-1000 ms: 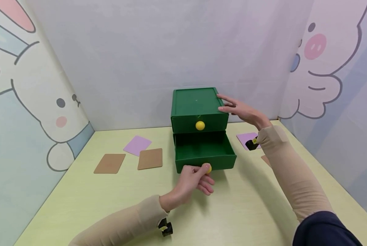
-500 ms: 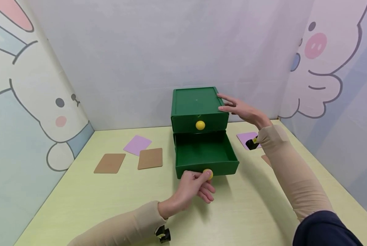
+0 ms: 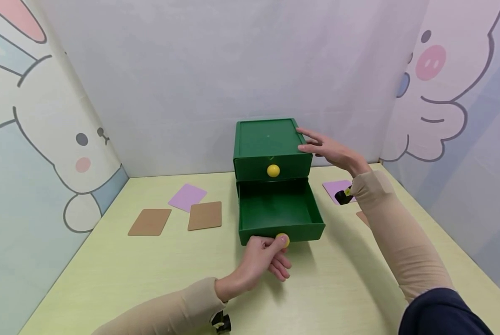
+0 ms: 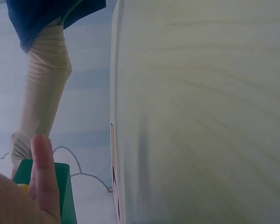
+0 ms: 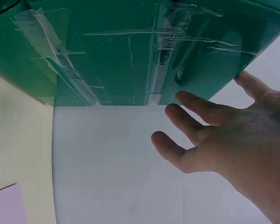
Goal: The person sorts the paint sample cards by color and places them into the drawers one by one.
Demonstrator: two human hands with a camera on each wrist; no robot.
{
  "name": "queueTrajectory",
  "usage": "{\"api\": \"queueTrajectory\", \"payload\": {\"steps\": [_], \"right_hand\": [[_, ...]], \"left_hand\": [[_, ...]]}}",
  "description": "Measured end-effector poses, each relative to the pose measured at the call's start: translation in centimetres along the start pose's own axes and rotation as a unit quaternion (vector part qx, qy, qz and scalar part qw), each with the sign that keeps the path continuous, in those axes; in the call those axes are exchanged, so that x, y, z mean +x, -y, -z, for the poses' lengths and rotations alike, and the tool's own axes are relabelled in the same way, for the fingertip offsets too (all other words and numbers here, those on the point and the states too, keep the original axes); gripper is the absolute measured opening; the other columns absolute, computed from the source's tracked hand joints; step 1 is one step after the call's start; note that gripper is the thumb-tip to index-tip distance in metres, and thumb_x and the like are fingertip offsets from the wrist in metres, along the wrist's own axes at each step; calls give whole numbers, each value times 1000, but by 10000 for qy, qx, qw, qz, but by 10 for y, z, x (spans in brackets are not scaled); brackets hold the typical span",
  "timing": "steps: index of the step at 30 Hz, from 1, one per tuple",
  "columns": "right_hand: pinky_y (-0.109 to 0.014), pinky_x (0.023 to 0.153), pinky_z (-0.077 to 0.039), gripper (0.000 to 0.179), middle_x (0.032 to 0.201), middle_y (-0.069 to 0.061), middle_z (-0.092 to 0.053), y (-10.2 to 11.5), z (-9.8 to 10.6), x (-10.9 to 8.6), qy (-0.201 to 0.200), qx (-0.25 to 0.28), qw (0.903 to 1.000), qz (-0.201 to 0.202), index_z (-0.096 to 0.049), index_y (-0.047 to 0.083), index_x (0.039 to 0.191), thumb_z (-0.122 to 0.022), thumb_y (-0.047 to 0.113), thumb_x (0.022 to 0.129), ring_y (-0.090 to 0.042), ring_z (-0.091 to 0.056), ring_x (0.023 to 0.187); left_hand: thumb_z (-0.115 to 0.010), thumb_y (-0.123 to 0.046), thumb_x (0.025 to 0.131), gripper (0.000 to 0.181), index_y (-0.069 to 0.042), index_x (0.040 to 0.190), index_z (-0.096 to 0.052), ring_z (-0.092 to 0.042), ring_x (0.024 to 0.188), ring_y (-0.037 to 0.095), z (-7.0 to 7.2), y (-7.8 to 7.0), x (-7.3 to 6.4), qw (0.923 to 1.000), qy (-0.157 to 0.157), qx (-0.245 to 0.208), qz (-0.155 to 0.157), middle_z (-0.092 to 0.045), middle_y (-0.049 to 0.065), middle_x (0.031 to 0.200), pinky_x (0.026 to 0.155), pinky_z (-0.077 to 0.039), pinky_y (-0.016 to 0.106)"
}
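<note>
The lower drawer (image 3: 279,207) juts out from the green cabinet (image 3: 270,137), just beyond and above the left fingers; compared with a second ago its front has come nearer the person, and over the last half second it has hardly shifted. That suggests the pull is slowing or near its limit, with the inside now well exposed. The left hand (image 3: 262,263) pinches the lower yellow knob (image 3: 287,242), thumb on top, the other fingers held loose below it, and has travelled with the drawer front. Beyond those fingertips, the upper drawer (image 3: 251,168) sits in its slot, its own upper knob (image 3: 273,170) untouched. The right hand (image 3: 331,150) is spread wide along the cabinet's right top edge, holding nothing, as it was earlier; it seems to steady the body. Well left of the left fingers lie two brown cards (image 3: 205,216) and a purple card (image 3: 187,197); another purple card (image 3: 334,188) lies below the right fingers, partly covered by the wrist camera (image 3: 343,197)
</note>
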State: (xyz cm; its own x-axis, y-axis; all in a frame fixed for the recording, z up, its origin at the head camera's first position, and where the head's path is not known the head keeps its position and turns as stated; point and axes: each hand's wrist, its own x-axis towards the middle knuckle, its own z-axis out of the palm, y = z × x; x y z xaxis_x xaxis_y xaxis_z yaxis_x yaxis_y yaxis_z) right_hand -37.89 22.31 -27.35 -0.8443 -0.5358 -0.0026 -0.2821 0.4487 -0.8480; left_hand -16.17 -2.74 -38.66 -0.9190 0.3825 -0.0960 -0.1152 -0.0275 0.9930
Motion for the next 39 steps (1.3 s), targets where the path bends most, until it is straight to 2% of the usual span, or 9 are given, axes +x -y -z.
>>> {"api": "queueTrajectory", "payload": {"steps": [9, 15, 22, 26, 29, 32, 35, 37, 39], "right_hand": [[-63, 116, -13, 69, 164, -5, -2, 1, -1, 1, 17, 18, 10000, 9, -12, 37, 155, -52, 39, 98, -31, -4, 152], [-62, 116, -12, 69, 164, -5, -2, 1, 0, -2, -8, 32, 10000, -7, -12, 38, 155, -51, 38, 99, -31, -4, 152], [-62, 117, -13, 69, 164, -5, -2, 3, -2, -3, -14, 56, 10000, -41, -12, 39, 155, -52, 39, 98, -30, -4, 152], [-61, 117, -13, 69, 164, -2, -3, 3, -3, -1, -16, 54, 9999, -93, -13, 41, 154, -52, 41, 98, -28, -5, 152], [-61, 117, -12, 68, 164, 0, -2, 3, -3, 0, -5, 85, 9999, -109, -13, 43, 153, -52, 43, 97, -26, -4, 152], [-62, 117, -11, 68, 164, 1, -2, 3, -3, 0, -16, 79, 9999, -82, -13, 42, 154, -52, 43, 97, -26, -4, 152], [-62, 117, -12, 68, 164, 1, -3, 4, -2, -1, -64, 51, 9999, -79, -13, 42, 154, -52, 43, 97, -25, -5, 152], [-62, 117, -12, 68, 164, 1, -4, 5, -1, -2, -83, 25, 9999, -88, -14, 42, 153, -52, 44, 97, -25, -5, 152], [-61, 117, -12, 68, 164, 1, -4, 4, -1, -3, -92, 32, 9999, -114, -14, 42, 153, -52, 44, 97, -25, -5, 152]], "left_hand": [[-60, -43, 93, 55, 11, 98, -64, -68, 52, 18, 5, 2, -3, 9998, 84, 150, 67, -70, 26, 76, 55, -58, 40], [-60, -49, 91, 58, 9, 85, -65, -66, 49, 18, 9, -7, -9, 9935, 466, 1017, 193, -70, 12, 67, 53, -57, 36], [-63, -41, 92, 37, -10, 71, -70, -66, 53, 19, 29, -51, -24, 9521, 1223, 2750, -543, -69, 3, 65, 53, -57, 32], [-64, -32, 93, 25, -13, 78, -73, -66, 58, 12, 67, -83, -31, 9364, 531, 3127, -1504, -69, 3, 69, 56, -57, 29], [-66, -23, 92, 18, -8, 85, -74, -67, 62, 15, 107, -98, -27, 9025, -597, 3652, -2205, -71, 7, 73, 59, -57, 29], [-64, -24, 93, 23, -3, 98, -72, -69, 78, 26, 152, -101, -19, 8488, -1732, 4575, -2003, -73, 14, 88, 69, -56, 37], [-59, -35, 94, 49, 6, 120, -60, -63, 102, 42, 199, -87, -11, 8047, -2287, 5413, -841, -65, 26, 114, 78, -53, 50], [-56, -42, 94, 65, 12, 130, -47, -51, 111, 51, 227, -71, -9, 7859, -2306, 5734, 196, -53, 35, 123, 81, -49, 57], [-55, -46, 93, 78, 17, 135, -35, -41, 116, 58, 249, -55, -7, 7811, -2236, 5737, 1038, -43, 43, 127, 85, -45, 62]]}}
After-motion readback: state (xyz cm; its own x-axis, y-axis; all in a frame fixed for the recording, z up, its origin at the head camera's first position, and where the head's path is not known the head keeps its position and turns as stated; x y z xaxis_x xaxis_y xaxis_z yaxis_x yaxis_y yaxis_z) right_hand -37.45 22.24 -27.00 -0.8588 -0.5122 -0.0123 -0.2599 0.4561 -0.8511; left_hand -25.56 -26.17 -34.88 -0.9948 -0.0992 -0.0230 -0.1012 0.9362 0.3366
